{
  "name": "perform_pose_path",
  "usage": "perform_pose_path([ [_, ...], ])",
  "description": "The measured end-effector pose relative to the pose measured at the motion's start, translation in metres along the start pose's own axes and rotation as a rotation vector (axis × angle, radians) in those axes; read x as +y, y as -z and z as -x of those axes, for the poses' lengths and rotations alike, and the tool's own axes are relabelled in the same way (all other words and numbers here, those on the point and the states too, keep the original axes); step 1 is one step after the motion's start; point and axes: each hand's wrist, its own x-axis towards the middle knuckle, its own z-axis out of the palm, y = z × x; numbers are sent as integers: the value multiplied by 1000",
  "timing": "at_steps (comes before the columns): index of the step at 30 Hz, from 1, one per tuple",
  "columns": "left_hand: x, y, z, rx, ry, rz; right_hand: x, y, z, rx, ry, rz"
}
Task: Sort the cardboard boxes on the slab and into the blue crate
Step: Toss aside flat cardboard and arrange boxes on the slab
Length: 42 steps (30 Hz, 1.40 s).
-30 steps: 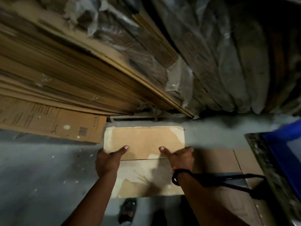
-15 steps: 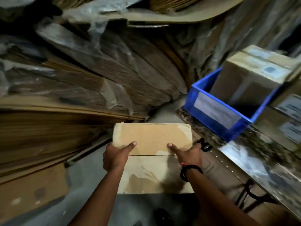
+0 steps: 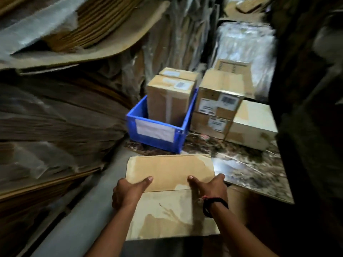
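Observation:
I carry a tan cardboard box (image 3: 169, 171) in front of me. My left hand (image 3: 128, 191) grips its left side with the thumb on top. My right hand (image 3: 211, 188), with a black band at the wrist, grips its right side the same way. Ahead stands the blue crate (image 3: 157, 130) on the dark marble slab (image 3: 246, 169). A tall taped box (image 3: 170, 97) stands inside the crate. To the right of the crate, stacked labelled boxes (image 3: 219, 101) and a pale box (image 3: 254, 125) sit on the slab.
Piles of flattened cardboard sheets (image 3: 55, 117), some wrapped in plastic, fill the left side and lean over the aisle. A plastic-wrapped bundle (image 3: 245, 45) stands at the back. A dark mass closes in on the right. A grey floor strip (image 3: 83, 219) runs below left.
My view has swung right and up, from the floor and sheet piles toward the crate and slab. The held box has come with me; both hands keep the same hold.

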Motion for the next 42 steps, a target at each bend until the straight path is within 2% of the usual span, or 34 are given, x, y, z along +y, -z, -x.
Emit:
perform_pose_path([
  [7, 70, -102, 62, -174, -55, -2, 40, 95, -68, 157, -96, 15],
  [18, 150, -212, 96, -231, -212, -65, 60, 176, -161, 245, -148, -42],
  [26, 188, -268, 81, -258, -226, -99, 51, 192, -215, 264, -207, -26],
  [42, 235, -374, -11, -309, -203, -202, 35, 157, -339, 289, -304, 79],
])
